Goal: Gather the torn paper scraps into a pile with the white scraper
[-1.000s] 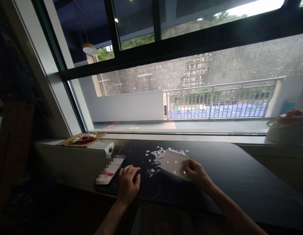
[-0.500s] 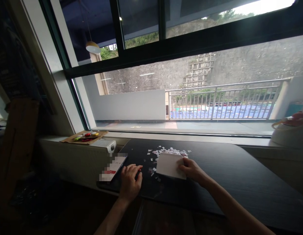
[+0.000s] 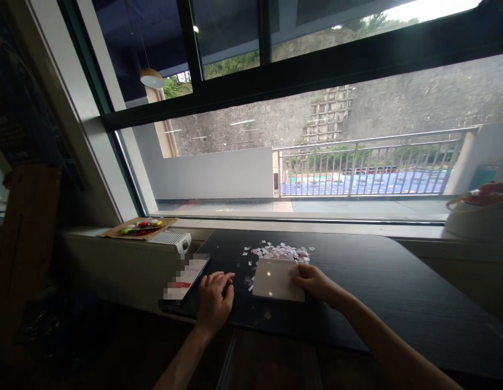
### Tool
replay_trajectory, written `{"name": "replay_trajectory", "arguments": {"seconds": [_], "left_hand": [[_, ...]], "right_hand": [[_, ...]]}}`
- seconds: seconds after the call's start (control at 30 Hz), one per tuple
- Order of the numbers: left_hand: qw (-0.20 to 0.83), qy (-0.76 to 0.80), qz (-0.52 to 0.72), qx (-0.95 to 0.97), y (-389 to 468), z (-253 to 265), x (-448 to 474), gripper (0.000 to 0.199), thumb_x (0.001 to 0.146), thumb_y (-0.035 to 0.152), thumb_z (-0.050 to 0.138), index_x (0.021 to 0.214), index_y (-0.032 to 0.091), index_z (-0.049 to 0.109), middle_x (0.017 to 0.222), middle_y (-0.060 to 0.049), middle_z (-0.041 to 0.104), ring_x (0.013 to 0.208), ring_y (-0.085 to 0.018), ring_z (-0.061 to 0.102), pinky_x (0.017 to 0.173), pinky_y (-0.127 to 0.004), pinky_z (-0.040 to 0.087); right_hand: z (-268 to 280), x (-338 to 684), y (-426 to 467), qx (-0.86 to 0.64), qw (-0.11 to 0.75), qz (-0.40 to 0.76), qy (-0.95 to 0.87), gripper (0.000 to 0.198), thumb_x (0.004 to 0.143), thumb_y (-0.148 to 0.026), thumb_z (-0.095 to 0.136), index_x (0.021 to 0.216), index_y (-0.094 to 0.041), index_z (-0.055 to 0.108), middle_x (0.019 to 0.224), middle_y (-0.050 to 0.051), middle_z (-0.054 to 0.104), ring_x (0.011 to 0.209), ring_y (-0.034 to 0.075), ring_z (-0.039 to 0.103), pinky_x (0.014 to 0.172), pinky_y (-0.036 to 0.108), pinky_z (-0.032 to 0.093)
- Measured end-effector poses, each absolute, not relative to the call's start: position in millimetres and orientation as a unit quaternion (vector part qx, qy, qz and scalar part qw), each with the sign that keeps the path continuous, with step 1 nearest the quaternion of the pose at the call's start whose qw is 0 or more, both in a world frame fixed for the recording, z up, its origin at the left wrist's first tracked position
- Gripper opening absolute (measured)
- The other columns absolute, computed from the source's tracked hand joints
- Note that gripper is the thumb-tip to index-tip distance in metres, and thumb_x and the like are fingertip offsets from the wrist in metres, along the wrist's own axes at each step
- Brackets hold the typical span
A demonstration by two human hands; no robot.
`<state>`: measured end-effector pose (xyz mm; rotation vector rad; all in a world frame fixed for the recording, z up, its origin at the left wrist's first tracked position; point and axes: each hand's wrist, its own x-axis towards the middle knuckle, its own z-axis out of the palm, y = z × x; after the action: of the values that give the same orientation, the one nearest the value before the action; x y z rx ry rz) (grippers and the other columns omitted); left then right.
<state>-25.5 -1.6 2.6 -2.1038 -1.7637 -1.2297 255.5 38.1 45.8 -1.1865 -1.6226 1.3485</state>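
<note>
At lower centre, the right hand point(image 3: 315, 281) grasps a white card point(image 3: 275, 279); the left hand point(image 3: 216, 302) curls loosely, seemingly empty. Most paper scraps point(image 3: 280, 251) lie heaped; a few remain scattered.

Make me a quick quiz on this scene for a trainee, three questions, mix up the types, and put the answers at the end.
1. Multiple choice: what does the right hand hold?
A) a red cup
B) a flat pale panel
C) a pair of scissors

2. True or false: the left hand is gripping the panel too.

3. Fill in the blank: most of the small pale scraps lie beyond the panel, on a dark ____.

Key:
1. B.
2. False; the left hand is apart from the panel, off to its left.
3. Table.
</note>
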Motion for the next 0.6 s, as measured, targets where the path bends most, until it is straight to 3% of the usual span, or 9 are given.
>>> {"name": "replay_trajectory", "arguments": {"seconds": [0.43,0.6], "left_hand": [[0.069,-0.58,-0.416,-0.697,-1,1,-28,0.027,0.079,0.021,0.046,0.099,0.025,0.064,0.09,-0.003,0.069,0.104,-0.025,0.057,0.099,-0.051,0.032],[0.063,-0.581,-0.414,-0.698,-2,3,-26,0.027,0.079,0.022,0.046,0.099,0.025,0.064,0.091,-0.003,0.069,0.104,-0.025,0.056,0.1,-0.051,0.031]], "right_hand": [[66,262,29,-0.43,0.256,0.561,-0.66,0.016,0.06,-0.015,0.063,0.076,-0.013,0.066,0.077,0.001,0.07,0.073,0.016,0.062,0.065,0.025,0.046],[59,285,15,-0.463,0.316,0.521,-0.644,0.018,0.066,-0.027,0.063,0.078,-0.014,0.061,0.078,0.002,0.067,0.071,0.018,0.062,0.06,0.028,0.047]]}}
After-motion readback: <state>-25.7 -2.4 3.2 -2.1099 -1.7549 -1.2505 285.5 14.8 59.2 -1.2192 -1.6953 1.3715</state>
